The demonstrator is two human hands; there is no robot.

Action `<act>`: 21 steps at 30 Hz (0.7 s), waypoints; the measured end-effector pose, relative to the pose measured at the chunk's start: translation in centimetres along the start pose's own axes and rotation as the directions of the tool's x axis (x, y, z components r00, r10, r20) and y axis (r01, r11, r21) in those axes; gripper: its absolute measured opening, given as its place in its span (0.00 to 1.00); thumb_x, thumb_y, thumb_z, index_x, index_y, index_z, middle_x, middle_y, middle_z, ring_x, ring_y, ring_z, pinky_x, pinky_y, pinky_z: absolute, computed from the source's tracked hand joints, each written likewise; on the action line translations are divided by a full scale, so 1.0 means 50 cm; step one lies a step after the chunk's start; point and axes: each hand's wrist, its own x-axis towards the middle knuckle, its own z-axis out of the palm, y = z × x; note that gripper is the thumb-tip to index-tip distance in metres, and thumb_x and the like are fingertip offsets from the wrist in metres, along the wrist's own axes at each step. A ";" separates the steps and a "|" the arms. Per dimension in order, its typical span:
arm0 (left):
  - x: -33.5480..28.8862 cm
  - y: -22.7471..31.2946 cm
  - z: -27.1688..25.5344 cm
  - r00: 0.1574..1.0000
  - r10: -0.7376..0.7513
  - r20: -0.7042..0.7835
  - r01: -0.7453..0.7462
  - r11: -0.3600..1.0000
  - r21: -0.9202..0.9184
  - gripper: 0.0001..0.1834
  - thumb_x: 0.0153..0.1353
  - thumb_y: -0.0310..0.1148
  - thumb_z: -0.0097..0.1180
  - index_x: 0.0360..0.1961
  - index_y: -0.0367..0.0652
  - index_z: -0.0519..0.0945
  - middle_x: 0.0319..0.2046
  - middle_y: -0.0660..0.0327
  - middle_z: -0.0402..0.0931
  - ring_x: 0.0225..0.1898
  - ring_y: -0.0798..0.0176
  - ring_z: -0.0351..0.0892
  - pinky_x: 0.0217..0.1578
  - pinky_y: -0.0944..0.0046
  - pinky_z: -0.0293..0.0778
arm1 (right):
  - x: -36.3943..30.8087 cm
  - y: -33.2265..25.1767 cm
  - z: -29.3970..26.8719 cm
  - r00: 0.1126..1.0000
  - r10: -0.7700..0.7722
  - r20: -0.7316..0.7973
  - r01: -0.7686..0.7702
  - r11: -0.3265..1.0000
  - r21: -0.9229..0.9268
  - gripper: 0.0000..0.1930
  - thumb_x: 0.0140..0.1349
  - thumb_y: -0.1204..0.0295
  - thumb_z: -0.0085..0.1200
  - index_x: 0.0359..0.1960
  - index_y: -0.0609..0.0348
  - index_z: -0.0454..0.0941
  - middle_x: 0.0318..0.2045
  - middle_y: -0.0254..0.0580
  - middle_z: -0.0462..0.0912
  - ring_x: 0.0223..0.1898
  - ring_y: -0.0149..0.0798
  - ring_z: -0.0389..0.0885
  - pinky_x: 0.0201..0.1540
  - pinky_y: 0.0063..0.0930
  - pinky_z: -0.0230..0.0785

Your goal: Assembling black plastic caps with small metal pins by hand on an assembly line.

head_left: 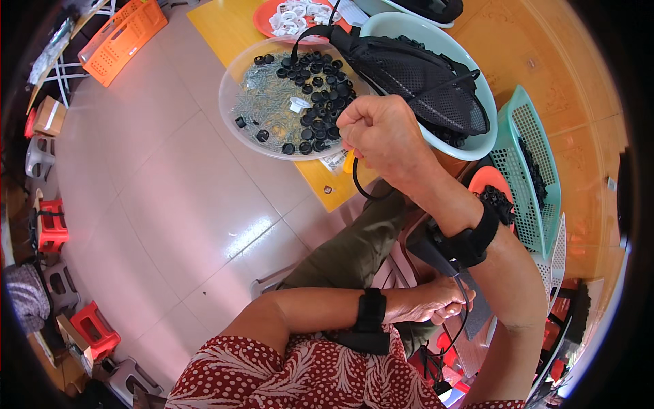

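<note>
My right hand [385,129] is a closed fist at the right rim of a clear round tray [230,112]. Whatever its fingers hold is hidden. A yellow piece [349,162] with a black cord curving from it shows just under the fist; I cannot tell if the hand grips it. In the tray lie many small black round caps [320,109], thin silvery screws or pins [262,95] and one white part [298,104]. My left hand [446,300] is low, near my lap, with curled fingers beside a dark cable. What it holds, if anything, cannot be made out.
A pale basin [485,129] with a black mesh bag [429,78] stands right of the tray. An orange-red plate [262,15] of white parts lies behind. Green baskets [524,170] stand at right. An orange crate [122,41] and red stools [51,225] are at left.
</note>
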 end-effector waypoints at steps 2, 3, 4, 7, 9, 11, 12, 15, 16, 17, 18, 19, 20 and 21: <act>0.002 0.001 0.001 1.000 -0.011 -0.019 0.011 1.000 -0.018 0.11 0.58 0.36 0.49 0.30 0.37 0.72 0.10 0.70 0.56 0.09 0.77 0.48 0.11 0.74 0.38 | 0.001 0.005 0.003 1.000 -0.005 0.011 0.005 1.000 0.000 0.04 0.52 0.82 0.50 0.28 0.70 0.77 0.19 0.38 0.77 0.19 0.25 0.70 0.21 0.20 0.63; 0.002 0.001 0.001 1.000 -0.013 -0.019 0.012 1.000 -0.019 0.11 0.58 0.36 0.49 0.30 0.37 0.72 0.10 0.70 0.56 0.09 0.77 0.48 0.11 0.74 0.38 | 0.001 0.010 0.005 1.000 -0.027 0.000 0.027 1.000 -0.014 0.04 0.51 0.82 0.50 0.27 0.70 0.77 0.19 0.38 0.77 0.19 0.25 0.71 0.21 0.20 0.64; 0.000 0.000 0.000 1.000 -0.010 -0.011 0.010 1.000 -0.004 0.11 0.58 0.36 0.49 0.29 0.38 0.72 0.10 0.70 0.56 0.09 0.77 0.48 0.11 0.74 0.38 | 0.002 0.014 0.006 0.999 -0.050 -0.010 0.050 0.998 -0.029 0.04 0.51 0.82 0.50 0.27 0.70 0.77 0.18 0.39 0.77 0.19 0.25 0.71 0.22 0.21 0.65; 0.002 0.002 -0.008 1.000 -0.021 0.003 0.021 1.000 0.012 0.13 0.58 0.40 0.52 0.28 0.39 0.72 0.11 0.70 0.56 0.11 0.77 0.49 0.11 0.73 0.39 | 0.013 0.010 0.016 0.998 -0.063 -0.023 0.063 0.998 -0.010 0.05 0.51 0.81 0.50 0.26 0.71 0.77 0.17 0.40 0.77 0.20 0.27 0.72 0.23 0.22 0.66; 0.003 0.002 -0.008 0.999 -0.046 0.019 0.046 0.999 0.016 0.16 0.59 0.43 0.55 0.27 0.41 0.71 0.11 0.71 0.55 0.12 0.76 0.51 0.11 0.73 0.40 | 0.028 -0.002 0.024 0.997 -0.055 -0.048 0.054 0.998 -0.027 0.05 0.49 0.80 0.49 0.23 0.69 0.78 0.19 0.50 0.77 0.23 0.41 0.75 0.28 0.31 0.68; 0.002 0.002 -0.007 0.999 -0.047 -0.021 0.047 0.999 0.021 0.19 0.58 0.47 0.57 0.27 0.40 0.71 0.13 0.70 0.55 0.13 0.76 0.50 0.12 0.73 0.42 | 0.046 -0.015 0.027 0.996 -0.050 -0.071 0.047 0.998 -0.041 0.06 0.47 0.79 0.48 0.20 0.66 0.79 0.21 0.59 0.77 0.27 0.56 0.78 0.34 0.41 0.70; 0.004 0.000 -0.010 0.999 -0.046 -0.024 0.046 0.999 0.021 0.19 0.58 0.47 0.57 0.27 0.40 0.71 0.13 0.70 0.55 0.13 0.76 0.50 0.12 0.73 0.42 | 0.055 -0.023 0.027 0.998 -0.033 -0.049 0.030 0.998 -0.057 0.07 0.47 0.79 0.48 0.24 0.67 0.79 0.23 0.60 0.78 0.29 0.56 0.78 0.36 0.41 0.70; 0.009 -0.003 -0.014 1.000 -0.005 0.016 0.005 1.000 0.020 0.19 0.59 0.47 0.57 0.26 0.40 0.71 0.13 0.70 0.56 0.13 0.76 0.49 0.13 0.72 0.42 | 0.075 -0.026 0.037 0.996 -0.051 -0.075 0.046 0.997 -0.065 0.11 0.46 0.79 0.48 0.31 0.67 0.80 0.29 0.61 0.79 0.33 0.56 0.79 0.40 0.40 0.70; 0.009 -0.002 -0.015 1.000 -0.017 0.020 0.017 1.000 0.025 0.20 0.58 0.47 0.57 0.26 0.39 0.71 0.13 0.71 0.55 0.13 0.76 0.48 0.13 0.72 0.42 | 0.079 -0.023 0.039 0.989 -0.085 -0.120 0.079 0.995 -0.060 0.14 0.46 0.79 0.48 0.36 0.68 0.79 0.32 0.61 0.79 0.36 0.56 0.79 0.42 0.39 0.70; 0.008 -0.001 -0.014 0.999 -0.029 0.022 0.029 0.999 0.029 0.20 0.58 0.47 0.57 0.27 0.39 0.71 0.13 0.71 0.54 0.13 0.76 0.47 0.13 0.72 0.41 | 0.084 -0.016 0.040 0.989 -0.085 -0.122 0.078 0.995 -0.058 0.14 0.46 0.79 0.48 0.36 0.68 0.79 0.32 0.61 0.79 0.36 0.56 0.79 0.42 0.39 0.70; 0.011 -0.005 -0.014 0.999 -0.032 0.022 0.032 0.999 0.029 0.20 0.58 0.47 0.57 0.27 0.39 0.71 0.13 0.71 0.54 0.13 0.76 0.47 0.13 0.72 0.41 | 0.088 -0.008 0.040 0.972 -0.177 -0.153 0.175 0.984 -0.028 0.16 0.46 0.79 0.49 0.39 0.68 0.78 0.34 0.61 0.79 0.37 0.56 0.79 0.44 0.39 0.70; 0.018 -0.011 -0.014 1.000 -0.017 0.025 0.016 1.000 0.021 0.19 0.59 0.46 0.56 0.27 0.39 0.71 0.13 0.71 0.55 0.13 0.76 0.48 0.13 0.72 0.41 | 0.089 0.001 0.038 0.946 -0.266 -0.188 0.270 0.963 -0.003 0.19 0.45 0.79 0.49 0.43 0.68 0.77 0.36 0.62 0.79 0.39 0.56 0.78 0.45 0.38 0.70; 0.015 -0.008 -0.010 1.000 0.002 0.025 -0.002 1.000 0.011 0.18 0.59 0.45 0.56 0.27 0.39 0.71 0.13 0.71 0.55 0.13 0.76 0.48 0.13 0.72 0.41 | 0.085 -0.002 0.031 0.946 -0.265 -0.189 0.269 0.963 -0.001 0.19 0.45 0.79 0.49 0.43 0.68 0.77 0.36 0.62 0.79 0.39 0.56 0.78 0.45 0.38 0.70; 0.011 -0.003 -0.008 1.000 -0.001 0.025 0.001 1.000 0.010 0.18 0.59 0.45 0.56 0.27 0.39 0.71 0.13 0.71 0.55 0.13 0.76 0.48 0.13 0.72 0.41 | 0.074 -0.002 0.016 0.960 -0.240 -0.147 0.240 0.971 -0.019 0.17 0.50 0.79 0.50 0.44 0.68 0.76 0.37 0.55 0.80 0.35 0.43 0.78 0.38 0.30 0.70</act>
